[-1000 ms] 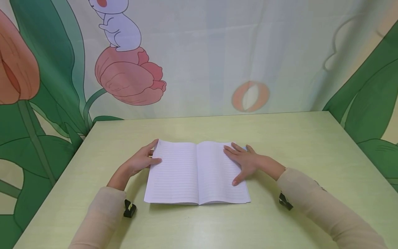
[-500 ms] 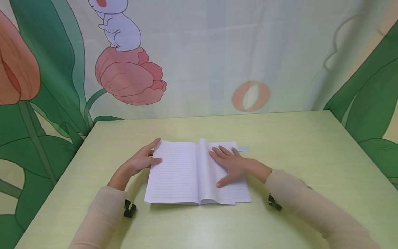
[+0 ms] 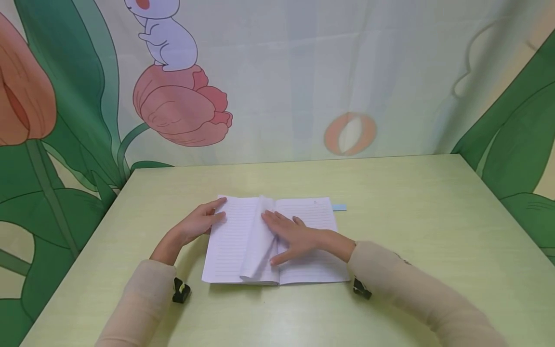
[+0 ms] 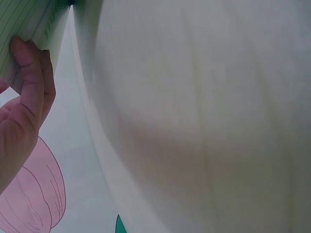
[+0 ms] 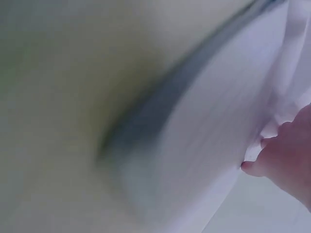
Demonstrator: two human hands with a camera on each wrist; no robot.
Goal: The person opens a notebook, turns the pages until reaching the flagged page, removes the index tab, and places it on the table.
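Note:
A lined notebook (image 3: pixel 303 270) lies spread on the table, and one of its leaves (image 3: pixel 256 250) stands curled up, leaning to the left of the spine. My left hand (image 3: pixel 197 221) holds the notebook's left edge near the upper corner, thumb on the page; some of its fingers are hidden. In the left wrist view, fingers of the left hand (image 4: pixel 29 92) lie against a lined page. With fingers spread, my right hand (image 3: pixel 299 236) touches the curled leaf from its right side. The right wrist view has the right hand (image 5: pixel 286 155) beside blurred white pages.
A pale blue tab (image 3: pixel 339 207) sticks out from the notebook's upper right edge. Pale wooden table (image 3: pixel 412 202) surrounds the notebook. Behind it hangs a curtain (image 3: pixel 277 86) printed with flowers and a rabbit. A black clip (image 3: pixel 181 290) shows at the left sleeve.
My right hand has slid leftward from the right page to the spine, turning a leaf over toward the left. The blue tab has come into sight. The left hand has barely shifted.

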